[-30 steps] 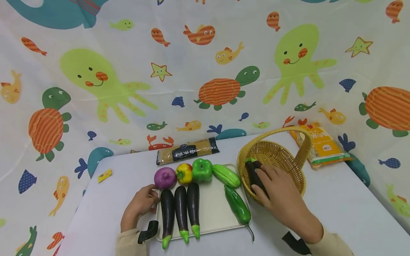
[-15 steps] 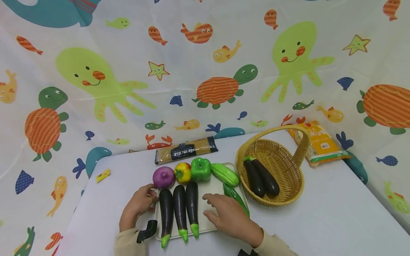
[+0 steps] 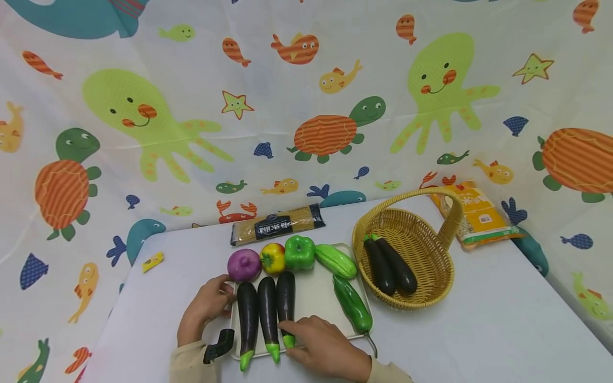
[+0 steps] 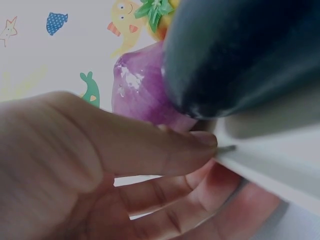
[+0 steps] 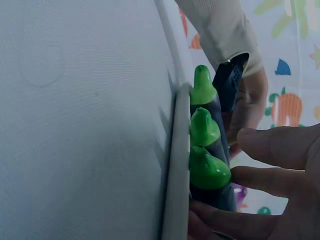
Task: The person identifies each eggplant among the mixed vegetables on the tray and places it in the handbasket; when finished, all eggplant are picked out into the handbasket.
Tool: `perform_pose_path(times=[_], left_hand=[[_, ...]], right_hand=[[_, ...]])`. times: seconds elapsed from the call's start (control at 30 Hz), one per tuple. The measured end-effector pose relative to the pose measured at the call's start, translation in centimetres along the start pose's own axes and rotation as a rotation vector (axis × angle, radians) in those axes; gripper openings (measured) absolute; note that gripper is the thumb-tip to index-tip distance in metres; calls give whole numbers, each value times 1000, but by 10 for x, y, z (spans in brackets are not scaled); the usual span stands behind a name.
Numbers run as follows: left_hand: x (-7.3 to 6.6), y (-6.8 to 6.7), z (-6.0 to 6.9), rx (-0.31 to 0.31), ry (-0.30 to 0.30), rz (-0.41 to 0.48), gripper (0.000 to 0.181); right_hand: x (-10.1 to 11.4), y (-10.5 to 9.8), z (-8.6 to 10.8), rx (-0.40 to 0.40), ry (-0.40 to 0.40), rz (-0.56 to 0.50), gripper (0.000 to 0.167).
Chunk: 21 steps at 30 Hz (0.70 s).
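Observation:
Three dark eggplants with green caps lie side by side on a cream tray (image 3: 313,303). My left hand (image 3: 210,303) holds the tray's left edge, thumb above and fingers beneath in the left wrist view, close to a purple onion (image 3: 245,265). My right hand (image 3: 325,343) is at the cap end of the rightmost eggplant (image 3: 286,295); in the right wrist view its fingers reach beside the green cap (image 5: 207,170), one touching it, the thumb apart. Two more eggplants (image 3: 395,266) lie inside the wicker basket (image 3: 431,266).
A yellow-red pepper (image 3: 273,258), a green bell pepper (image 3: 299,252), a light green cucumber-like vegetable (image 3: 337,260) and a long green pepper (image 3: 353,306) lie on or along the tray. Behind are a pasta pack (image 3: 278,224) and an orange bag (image 3: 479,213); a small yellow packet (image 3: 152,262) lies left.
My right hand has let go of an eggplant in the basket and moved left across the tray to the rightmost eggplant there. My left hand stays at the tray's edge.

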State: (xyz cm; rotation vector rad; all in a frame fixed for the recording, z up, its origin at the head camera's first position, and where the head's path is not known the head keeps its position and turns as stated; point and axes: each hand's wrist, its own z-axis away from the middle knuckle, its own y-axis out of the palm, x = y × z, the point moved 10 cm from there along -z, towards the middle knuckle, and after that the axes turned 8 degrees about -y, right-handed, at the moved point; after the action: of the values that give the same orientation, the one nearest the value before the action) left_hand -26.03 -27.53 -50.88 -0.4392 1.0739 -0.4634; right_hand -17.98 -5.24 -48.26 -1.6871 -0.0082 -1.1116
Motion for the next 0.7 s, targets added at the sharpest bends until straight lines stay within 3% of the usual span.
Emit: perform_pose_path(times=[0.2, 0.7], left_hand=[[-1, 0, 0, 1, 2, 0, 48], [-1, 0, 0, -3, -1, -11, 51]], right_hand=[[1, -2, 3, -29, 5, 23, 44], [12, -26, 13, -103, -29, 203, 26]])
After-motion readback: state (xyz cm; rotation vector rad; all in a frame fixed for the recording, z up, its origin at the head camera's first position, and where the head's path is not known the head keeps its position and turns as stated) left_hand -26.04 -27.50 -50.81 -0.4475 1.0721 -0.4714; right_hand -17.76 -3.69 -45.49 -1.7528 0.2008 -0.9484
